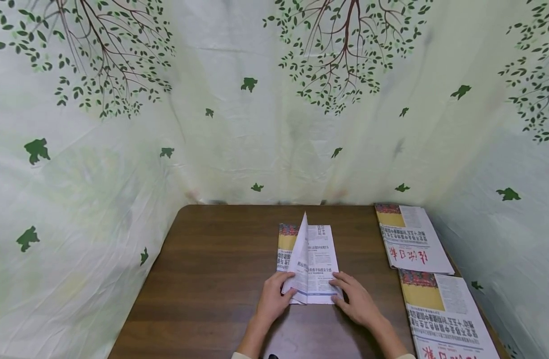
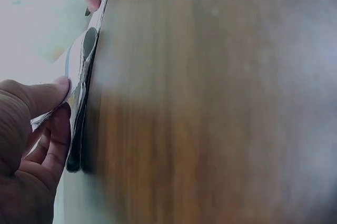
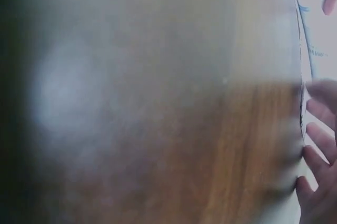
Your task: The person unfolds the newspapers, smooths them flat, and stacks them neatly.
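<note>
1. Newspaper (image 1: 321,269) lies on the tabletop (image 1: 211,279) in front of the person, between both hands; an inside page shows at the right, a strip of front page at the left.
2. The left hand (image 1: 274,295) pinches the flap (image 1: 299,269) near its lower left corner, between thumb and fingers.
3. The right hand (image 1: 357,301) touches the lower right edge, its fingers spread.
4. Done, I judge: the flap is lifted and partly over.
5. Remaining, it seems: the flap stands tilted, its bend rounded rather than creased; whether this is a fold or a page turn, I cannot tell.
6. The far paper (image 1: 415,239) and near paper (image 1: 449,319) lie flat at the right, well apart from the left hand, apparently not in use.
</note>
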`<state>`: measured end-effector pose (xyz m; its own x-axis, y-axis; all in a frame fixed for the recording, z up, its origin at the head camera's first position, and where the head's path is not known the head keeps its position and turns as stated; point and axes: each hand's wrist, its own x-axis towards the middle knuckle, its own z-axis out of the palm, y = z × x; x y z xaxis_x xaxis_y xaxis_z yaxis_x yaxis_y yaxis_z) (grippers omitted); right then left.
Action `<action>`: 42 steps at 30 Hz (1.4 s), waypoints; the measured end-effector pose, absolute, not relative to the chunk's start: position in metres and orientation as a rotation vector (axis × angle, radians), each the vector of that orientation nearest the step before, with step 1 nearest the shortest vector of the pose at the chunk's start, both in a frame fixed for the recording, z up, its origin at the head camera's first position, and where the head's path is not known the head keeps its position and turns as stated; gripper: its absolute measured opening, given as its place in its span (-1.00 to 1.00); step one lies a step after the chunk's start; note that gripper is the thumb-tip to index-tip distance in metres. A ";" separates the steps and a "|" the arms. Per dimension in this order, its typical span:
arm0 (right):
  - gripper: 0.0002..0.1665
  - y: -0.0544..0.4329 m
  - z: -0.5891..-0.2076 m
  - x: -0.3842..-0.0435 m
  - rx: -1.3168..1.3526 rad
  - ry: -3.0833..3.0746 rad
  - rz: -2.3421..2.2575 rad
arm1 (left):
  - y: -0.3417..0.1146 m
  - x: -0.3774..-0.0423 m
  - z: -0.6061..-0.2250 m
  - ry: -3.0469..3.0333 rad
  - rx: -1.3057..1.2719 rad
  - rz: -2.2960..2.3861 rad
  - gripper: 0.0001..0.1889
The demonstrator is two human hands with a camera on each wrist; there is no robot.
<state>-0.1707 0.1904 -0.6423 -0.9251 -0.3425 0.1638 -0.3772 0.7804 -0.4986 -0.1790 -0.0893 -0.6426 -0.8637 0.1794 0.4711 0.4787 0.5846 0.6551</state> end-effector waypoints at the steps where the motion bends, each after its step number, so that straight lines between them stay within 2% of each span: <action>1: -0.50 0.191 -0.642 -0.171 0.575 -2.908 0.829 | -0.091 -0.179 -0.643 -2.466 -0.527 -1.175 -0.57; 9: -0.28 0.192 -0.643 -0.171 0.506 -2.899 0.781 | -0.106 -0.179 -0.641 -2.495 -0.434 -1.208 -0.62; 23: -0.26 0.198 -0.644 -0.172 0.439 -2.919 0.858 | -0.129 -0.179 -0.645 -2.593 -0.362 -1.176 -0.64; 30: -0.23 0.203 -0.641 -0.173 0.444 -2.928 0.864 | -0.137 -0.178 -0.642 -2.631 -0.394 -0.968 -0.63; 42: -0.19 0.218 -0.641 -0.171 0.432 -2.968 0.850 | -0.154 -0.177 -0.641 -2.761 -0.286 -0.748 -0.58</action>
